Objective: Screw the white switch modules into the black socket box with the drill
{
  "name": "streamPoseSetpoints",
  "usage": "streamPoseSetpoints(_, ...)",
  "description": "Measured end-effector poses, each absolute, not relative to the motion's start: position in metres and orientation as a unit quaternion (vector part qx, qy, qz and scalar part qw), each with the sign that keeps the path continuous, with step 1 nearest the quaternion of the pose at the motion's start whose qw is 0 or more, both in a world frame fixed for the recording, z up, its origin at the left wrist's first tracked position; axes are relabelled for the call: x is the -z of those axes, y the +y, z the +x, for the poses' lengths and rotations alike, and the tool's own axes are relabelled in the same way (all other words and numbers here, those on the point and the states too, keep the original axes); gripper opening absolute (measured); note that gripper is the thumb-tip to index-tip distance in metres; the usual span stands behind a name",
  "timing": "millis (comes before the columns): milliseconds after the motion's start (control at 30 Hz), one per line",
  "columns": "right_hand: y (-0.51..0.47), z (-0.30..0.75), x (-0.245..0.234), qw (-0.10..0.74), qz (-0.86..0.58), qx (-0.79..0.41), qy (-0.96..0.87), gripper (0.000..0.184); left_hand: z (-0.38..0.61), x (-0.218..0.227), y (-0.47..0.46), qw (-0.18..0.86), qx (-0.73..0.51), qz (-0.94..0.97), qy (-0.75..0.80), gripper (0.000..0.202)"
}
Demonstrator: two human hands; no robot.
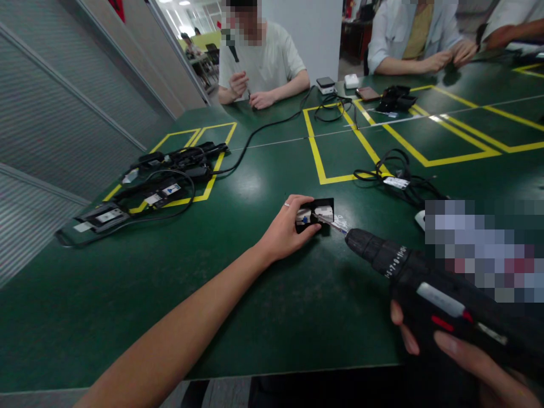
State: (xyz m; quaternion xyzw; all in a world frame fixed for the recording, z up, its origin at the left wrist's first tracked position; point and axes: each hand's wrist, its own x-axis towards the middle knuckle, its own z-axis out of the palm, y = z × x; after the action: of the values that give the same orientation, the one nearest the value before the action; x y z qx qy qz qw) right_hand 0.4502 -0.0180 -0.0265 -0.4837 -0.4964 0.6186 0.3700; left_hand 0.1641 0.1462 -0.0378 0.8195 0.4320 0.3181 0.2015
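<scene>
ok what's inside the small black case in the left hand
In the black case, pale parts and a small blue piece show; the left hand and drill bit cover some, and what lies beneath is hidden.

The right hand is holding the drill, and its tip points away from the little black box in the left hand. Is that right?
Not quite: the drill is in the right hand, but its tip points toward the little black box in the left hand. The head view shows it.
</scene>
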Motion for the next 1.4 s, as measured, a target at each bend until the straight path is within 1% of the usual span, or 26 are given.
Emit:
streamPoseSetpoints(167,-0.02,0.454,0.032,0.389,-0.491,-0.598,-0.501,0.021,0.164,0.037,0.146,0.203,-0.317,0.819,0.433,0.046)
streamPoseSetpoints(267,-0.019,0.452,0.03,0.383,-0.486,-0.601,-0.506,0.023,0.164,0.038,0.146,0.201,-0.32,0.819,0.432,0.046)
streamPoseSetpoints(433,-0.019,0.454,0.029,0.389,-0.486,-0.603,-0.499,0.018,0.165,0.038,0.146,0.201,-0.322,0.817,0.434,0.046)
streamPoseSetpoints(600,-0.022,0.458,0.035,0.361,-0.491,-0.62,-0.494,0.021,0.164,0.037,0.146,0.202,-0.318,0.818,0.434,0.046)
streamPoseSetpoints(733,-0.022,0.454,0.031,0.384,-0.492,-0.614,-0.483,0.021,0.164,0.037,0.146,0.201,-0.317,0.818,0.435,0.047)
streamPoseSetpoints(867,-0.019,0.446,0.02,0.384,-0.514,-0.603,-0.474,0.026,0.164,0.038,0.146,0.201,-0.319,0.817,0.436,0.047)
streamPoseSetpoints(1033,-0.011,0.432,0.006,0.408,-0.516,-0.582,-0.478,0.017,0.164,0.039,0.147,0.199,-0.32,0.819,0.432,0.047)
streamPoseSetpoints(1233,-0.011,0.428,0.003,0.435,-0.527,-0.56,-0.469,0.02,0.164,0.039,0.147,0.197,-0.318,0.82,0.434,0.047)
streamPoseSetpoints(1400,-0.015,0.441,0.018,0.39,-0.504,-0.58,-0.508,0.019,0.164,0.037,0.147,0.195,-0.313,0.821,0.436,0.047)
